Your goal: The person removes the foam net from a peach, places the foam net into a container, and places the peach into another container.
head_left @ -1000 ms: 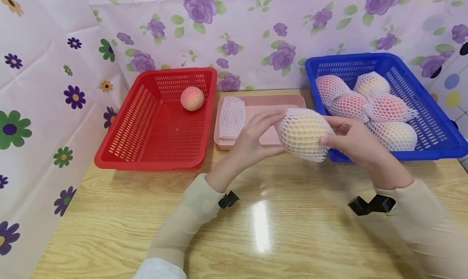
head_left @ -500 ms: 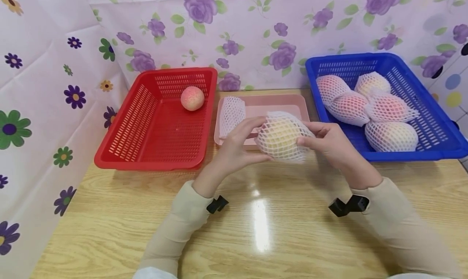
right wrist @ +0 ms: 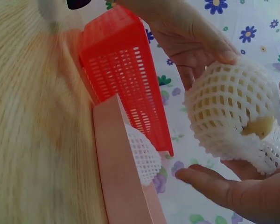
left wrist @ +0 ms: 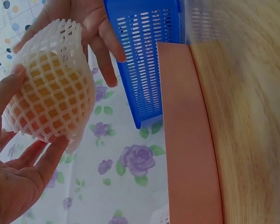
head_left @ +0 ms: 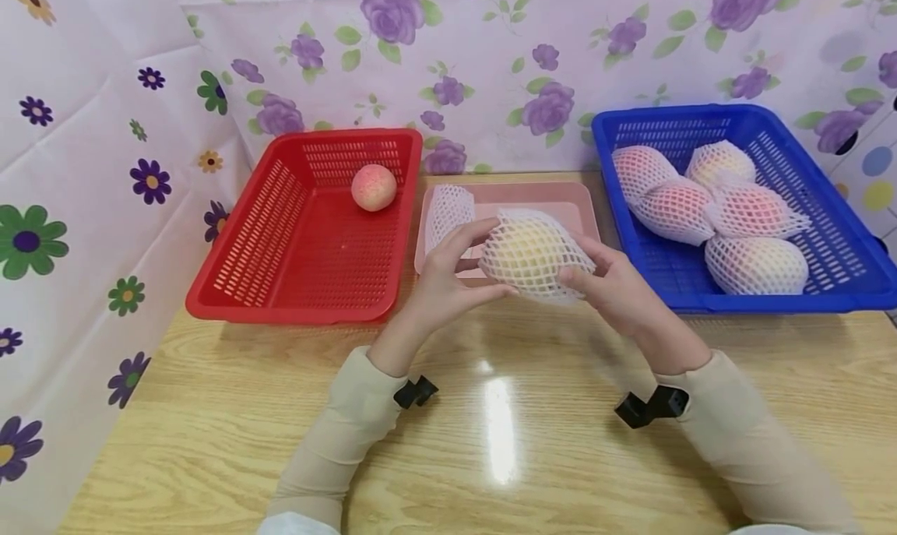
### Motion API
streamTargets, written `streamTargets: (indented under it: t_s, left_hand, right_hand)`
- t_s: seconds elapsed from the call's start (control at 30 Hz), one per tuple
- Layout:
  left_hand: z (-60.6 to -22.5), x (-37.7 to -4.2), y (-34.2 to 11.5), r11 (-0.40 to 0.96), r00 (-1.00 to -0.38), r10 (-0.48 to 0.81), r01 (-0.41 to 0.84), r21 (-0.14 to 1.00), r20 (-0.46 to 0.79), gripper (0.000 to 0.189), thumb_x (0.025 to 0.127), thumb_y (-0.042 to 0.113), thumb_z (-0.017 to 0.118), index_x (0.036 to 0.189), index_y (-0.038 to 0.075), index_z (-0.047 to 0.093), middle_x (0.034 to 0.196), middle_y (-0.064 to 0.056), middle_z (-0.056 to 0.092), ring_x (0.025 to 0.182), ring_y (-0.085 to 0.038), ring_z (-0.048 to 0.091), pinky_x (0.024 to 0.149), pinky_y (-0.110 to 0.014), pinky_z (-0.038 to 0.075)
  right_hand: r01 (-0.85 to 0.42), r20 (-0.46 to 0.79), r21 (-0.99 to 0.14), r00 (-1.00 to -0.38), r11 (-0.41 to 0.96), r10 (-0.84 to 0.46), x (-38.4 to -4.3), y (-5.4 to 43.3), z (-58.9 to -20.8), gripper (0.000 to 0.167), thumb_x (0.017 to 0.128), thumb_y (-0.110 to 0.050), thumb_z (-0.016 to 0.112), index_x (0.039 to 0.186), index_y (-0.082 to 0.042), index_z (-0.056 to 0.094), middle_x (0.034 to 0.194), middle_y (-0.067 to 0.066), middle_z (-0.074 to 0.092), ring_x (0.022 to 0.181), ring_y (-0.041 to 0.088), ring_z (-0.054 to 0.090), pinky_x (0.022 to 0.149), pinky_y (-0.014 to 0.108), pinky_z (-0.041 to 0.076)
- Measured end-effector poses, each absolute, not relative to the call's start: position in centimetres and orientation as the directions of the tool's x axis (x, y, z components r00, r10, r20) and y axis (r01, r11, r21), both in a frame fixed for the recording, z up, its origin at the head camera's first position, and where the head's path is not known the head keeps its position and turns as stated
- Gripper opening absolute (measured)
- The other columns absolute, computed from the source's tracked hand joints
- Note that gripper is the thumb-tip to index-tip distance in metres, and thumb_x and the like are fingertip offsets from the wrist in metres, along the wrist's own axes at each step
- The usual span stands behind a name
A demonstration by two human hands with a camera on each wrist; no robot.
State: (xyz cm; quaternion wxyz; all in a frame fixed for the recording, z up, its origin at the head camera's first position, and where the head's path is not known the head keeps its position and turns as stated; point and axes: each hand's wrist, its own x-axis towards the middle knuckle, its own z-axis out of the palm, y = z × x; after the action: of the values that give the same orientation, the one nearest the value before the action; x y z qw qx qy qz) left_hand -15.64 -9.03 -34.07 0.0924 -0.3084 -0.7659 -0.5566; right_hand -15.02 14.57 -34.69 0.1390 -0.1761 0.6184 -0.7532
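Tray [head_left: 518,195] between two baskets [head_left: 301,315] on table [head_left: 231,418]

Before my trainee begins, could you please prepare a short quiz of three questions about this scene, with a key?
1. How many wrapped fruits can be seen in the blue basket?
2. Fill in: the bare fruit lies in the ____ basket.
3. What does the left hand hold?
A) the pink tray
B) a netted fruit
C) the blue basket

Key: 1. Five. 2. Red. 3. B.
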Motion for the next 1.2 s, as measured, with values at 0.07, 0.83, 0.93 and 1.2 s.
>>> streamTargets:
  t_s: [0.07, 0.83, 0.93, 1.2]
  left_hand:
    - [-34.1, -15.6, -9.0, 0.196, -0.805, 0.359, 0.559, 0.805, 0.472, 0.076, 0.066, -0.001, 0.084, 0.133, 0.002, 0.048, 0.129, -0.016, 0.051, 0.119, -0.026, 0.052, 0.086, -0.025, 0.055]
    - [-32.3, -15.7, -10.3, -0.017, -0.768, 0.484, 0.471, 0.882, 0.419, 0.037, 0.083, -0.015, 0.059, 0.120, -0.014, 0.053, 0.129, -0.027, 0.048, 0.119, -0.028, 0.049, 0.079, -0.038, 0.058]
    - [-32.3, -15.6, -10.4, -0.002, -0.773, 0.502, 0.447, 0.895, 0.388, 0.048, 0.077, -0.016, 0.065, 0.123, -0.012, 0.052, 0.132, -0.024, 0.046, 0.119, -0.025, 0.048, 0.079, -0.037, 0.058]
    - [-32.7, -14.9, -9.9, 0.082, -0.808, 0.444, 0.465, 0.881, 0.386, 0.067, 0.067, -0.013, 0.077, 0.128, -0.005, 0.049, 0.130, -0.019, 0.045, 0.115, -0.024, 0.049, 0.080, -0.031, 0.058]
  right_hand:
    - [0.006, 0.096, -0.974, -0.895, -0.226, -0.436, -15.0, 14.2, -34.8, 0.071, 0.087, -0.009, 0.068, 0.147, -0.003, 0.031, 0.117, -0.003, 0.059, 0.102, 0.008, 0.059, 0.084, 0.020, 0.053]
    - [0.114, 0.161, -0.875, -0.847, -0.471, -0.506, -15.4, 15.1, -35.6, 0.030, 0.089, 0.000, 0.063, 0.117, -0.009, 0.062, 0.102, 0.002, 0.065, 0.091, 0.011, 0.064, 0.076, 0.021, 0.056]
    - [0.113, 0.158, -0.876, -0.851, -0.469, -0.501, -15.6, 15.1, -35.7, 0.025, 0.089, -0.002, 0.063, 0.113, -0.008, 0.064, 0.101, 0.002, 0.066, 0.090, 0.011, 0.065, 0.076, 0.022, 0.056]
    - [0.128, 0.105, -0.869, -0.896, -0.478, -0.431, -15.6, 14.3, -35.9, 0.018, 0.088, -0.004, 0.066, 0.105, -0.008, 0.067, 0.095, 0.002, 0.067, 0.085, 0.011, 0.066, 0.074, 0.022, 0.056]
